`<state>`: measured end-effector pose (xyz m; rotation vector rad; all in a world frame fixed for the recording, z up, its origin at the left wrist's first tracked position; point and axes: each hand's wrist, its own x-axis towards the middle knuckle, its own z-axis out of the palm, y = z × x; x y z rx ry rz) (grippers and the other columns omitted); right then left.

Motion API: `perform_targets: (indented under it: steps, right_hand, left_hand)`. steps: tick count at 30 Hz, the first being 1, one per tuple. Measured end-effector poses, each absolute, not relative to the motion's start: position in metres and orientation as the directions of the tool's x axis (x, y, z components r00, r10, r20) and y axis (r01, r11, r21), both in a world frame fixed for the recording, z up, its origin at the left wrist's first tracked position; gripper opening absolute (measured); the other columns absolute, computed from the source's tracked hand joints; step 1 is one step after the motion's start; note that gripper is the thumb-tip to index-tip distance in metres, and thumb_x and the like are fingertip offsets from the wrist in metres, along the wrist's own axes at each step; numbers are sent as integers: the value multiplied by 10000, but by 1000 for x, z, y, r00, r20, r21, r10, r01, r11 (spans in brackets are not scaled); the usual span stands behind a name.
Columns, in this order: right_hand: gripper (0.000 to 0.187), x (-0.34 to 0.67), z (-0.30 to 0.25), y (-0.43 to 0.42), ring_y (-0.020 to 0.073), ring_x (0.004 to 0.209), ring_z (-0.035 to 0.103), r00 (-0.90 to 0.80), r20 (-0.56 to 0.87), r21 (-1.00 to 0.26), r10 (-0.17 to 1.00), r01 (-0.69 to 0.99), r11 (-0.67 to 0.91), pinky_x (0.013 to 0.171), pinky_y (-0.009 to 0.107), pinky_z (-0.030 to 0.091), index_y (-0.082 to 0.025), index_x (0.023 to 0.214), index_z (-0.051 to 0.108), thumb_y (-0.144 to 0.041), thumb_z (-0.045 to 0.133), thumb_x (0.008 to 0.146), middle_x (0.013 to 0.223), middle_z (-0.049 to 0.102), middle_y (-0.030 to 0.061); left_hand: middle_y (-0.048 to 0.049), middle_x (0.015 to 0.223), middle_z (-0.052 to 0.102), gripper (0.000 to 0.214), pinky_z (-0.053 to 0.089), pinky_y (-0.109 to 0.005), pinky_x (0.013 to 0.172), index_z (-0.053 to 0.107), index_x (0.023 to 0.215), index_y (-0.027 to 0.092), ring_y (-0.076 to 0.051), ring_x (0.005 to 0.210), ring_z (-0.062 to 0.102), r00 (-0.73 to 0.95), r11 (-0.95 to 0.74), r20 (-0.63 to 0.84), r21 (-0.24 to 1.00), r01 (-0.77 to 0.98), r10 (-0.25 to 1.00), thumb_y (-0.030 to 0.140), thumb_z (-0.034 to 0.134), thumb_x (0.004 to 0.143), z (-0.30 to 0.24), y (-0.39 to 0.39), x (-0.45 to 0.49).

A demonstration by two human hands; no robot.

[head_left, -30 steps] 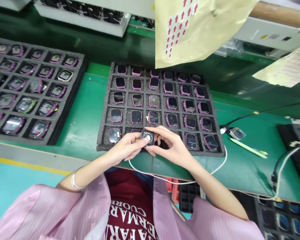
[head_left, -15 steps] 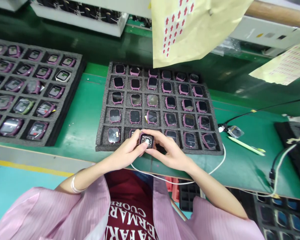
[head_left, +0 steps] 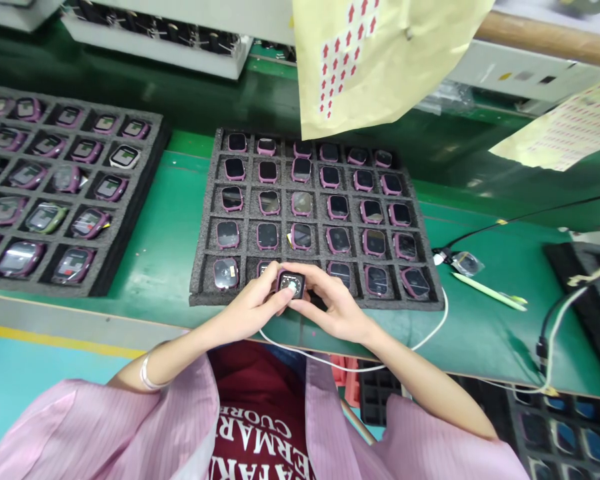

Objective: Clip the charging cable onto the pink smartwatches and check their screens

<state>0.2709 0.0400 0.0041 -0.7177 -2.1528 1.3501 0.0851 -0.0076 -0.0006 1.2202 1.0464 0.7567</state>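
Both hands hold one pink watch body with a lit round dial, just above the front row of the dark foam tray. My left hand grips its left side, thumb along the edge. My right hand pinches its right side with curled fingers. The tray's cells hold several pink watch bodies with dark screens. A white cable loops out from under my hands along the bench's front edge.
A second foam tray of watches lies at the left. Yellow sticker sheets hang overhead. A green pen, a small plastic bag and black cables lie at the right on the green bench.
The hands and the watch have stayed together over the tray's front row; the view has shifted slightly, and the hands sit a little lower and left.
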Motion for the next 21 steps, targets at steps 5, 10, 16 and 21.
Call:
perform_targets:
  steps: [5,10,16,21]
  right_hand:
    - [467,272,3,39,134,622,522,-733,112,-904,671,205,376,562,254,482,-209,1366,430,-261,581,926,930,622,51]
    - [467,272,3,39,137,620,518,-729,109,-908,675,204,367,565,258,487,-205,1362,438,-280,581,924,916,624,50]
    - [467,272,4,39,136,637,515,-728,115,-912,676,191,362,580,254,481,-204,1363,437,-258,582,923,922,617,48]
    - [476,271,4,39,131,640,516,-730,113,-917,674,184,353,588,250,475,-208,1364,434,-243,593,917,956,618,51]
  left_hand:
    - [28,714,456,379,375,-262,640,380,1209,153,-140,650,444,354,224,-234,972,70,906,418,432,944,-2,-9,85]
    - [28,708,466,360,380,-259,635,403,1176,158,-139,644,451,351,229,-237,971,65,906,430,438,941,-3,-9,85]
    - [28,705,457,370,371,-252,613,406,1171,160,-135,633,439,352,242,-241,969,43,904,442,450,936,-3,-9,86]
    - [29,707,441,352,364,-251,605,418,1125,163,-130,625,419,359,252,-242,967,20,901,454,458,930,-2,-9,85]
